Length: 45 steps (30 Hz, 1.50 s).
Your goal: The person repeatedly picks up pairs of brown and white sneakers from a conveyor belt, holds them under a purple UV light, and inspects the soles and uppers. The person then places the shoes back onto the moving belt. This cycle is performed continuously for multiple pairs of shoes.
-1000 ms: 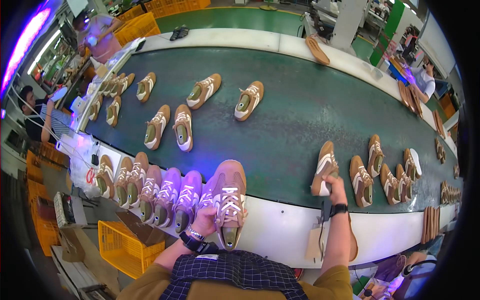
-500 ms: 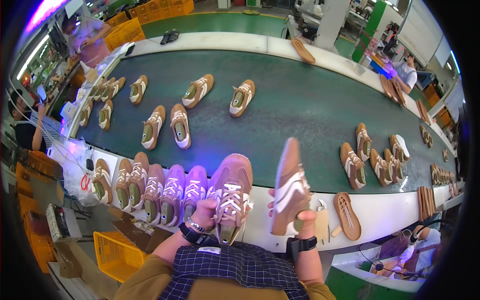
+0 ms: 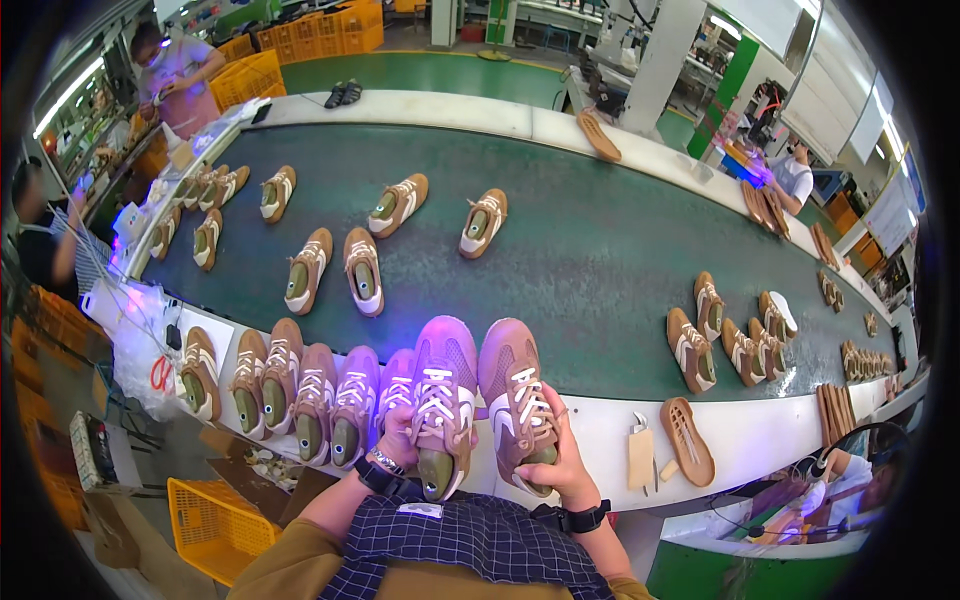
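Two brown sneakers with white stripes and laces are held side by side, toes pointing away from me. My left hand (image 3: 397,436) is closed around the heel side of the left sneaker (image 3: 441,402). My right hand (image 3: 568,462) grips the right sneaker (image 3: 513,400), its thumb at the heel opening and fingers along the outer side. An olive insert fills each shoe's opening. Left of my left hand, a row of similar sneakers (image 3: 314,402) stands on the white ledge, the closest one (image 3: 396,378) partly behind my hand.
A green conveyor belt (image 3: 570,270) carries several sneakers. On the white ledge at right lie a brown sole (image 3: 690,445), a beige piece (image 3: 641,462) and small tools. An orange crate (image 3: 215,530) sits low at left. Other people work at left (image 3: 180,80) and far right (image 3: 795,175).
My right hand has turned its sneaker from a sideways, upright tilt to top side up and brought it left beside the other. The left sneaker has shifted slightly left. My view has tilted a little.
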Available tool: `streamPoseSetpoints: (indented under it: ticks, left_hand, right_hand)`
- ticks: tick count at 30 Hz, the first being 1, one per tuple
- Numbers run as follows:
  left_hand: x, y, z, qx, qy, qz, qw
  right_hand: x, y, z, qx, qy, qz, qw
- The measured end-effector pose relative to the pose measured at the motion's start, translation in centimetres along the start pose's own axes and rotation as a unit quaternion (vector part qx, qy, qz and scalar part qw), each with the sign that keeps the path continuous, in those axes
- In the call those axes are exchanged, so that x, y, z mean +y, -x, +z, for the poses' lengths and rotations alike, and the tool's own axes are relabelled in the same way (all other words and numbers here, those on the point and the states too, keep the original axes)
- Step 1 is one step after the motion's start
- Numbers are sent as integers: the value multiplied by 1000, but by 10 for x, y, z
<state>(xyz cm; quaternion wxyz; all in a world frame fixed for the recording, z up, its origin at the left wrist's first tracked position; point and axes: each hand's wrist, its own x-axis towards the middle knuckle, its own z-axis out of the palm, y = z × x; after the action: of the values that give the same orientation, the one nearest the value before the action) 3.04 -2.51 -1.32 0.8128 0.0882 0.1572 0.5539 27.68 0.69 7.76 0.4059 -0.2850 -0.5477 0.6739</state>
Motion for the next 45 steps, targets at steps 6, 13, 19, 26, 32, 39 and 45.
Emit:
streamPoseSetpoints:
  ticks: [6, 13, 19, 26, 32, 39, 45]
  left_hand:
    - [6, -2, -5, -11, 15, 2, 1000]
    - [10, -3, -6, -14, 29, 3, 999]
    - [10, -4, -5, -13, 43, -5, 999]
    - [6, -6, -10, -18, 72, -6, 997]
    - [-1, -9, 7, 44, 15, 26, 999]
    - [3, -5, 23, -7, 41, -57, 998]
    - [8, -14, 36, 2, 99, 37, 994]
  right_hand:
    - [-10, -5, 9, 4, -42, 34, 999]
    - [-1, -7, 6, -7, -196, 119, 973]
    - [9, -7, -5, -34, -234, 134, 962]
    - [-17, -17, 8, 1, -127, 63, 990]
    - [5, -29, 7, 25, -109, 38, 993]
    - [37, -10, -12, 4, -384, 178, 906]
    - [27, -9, -24, 30, -367, 116, 922]
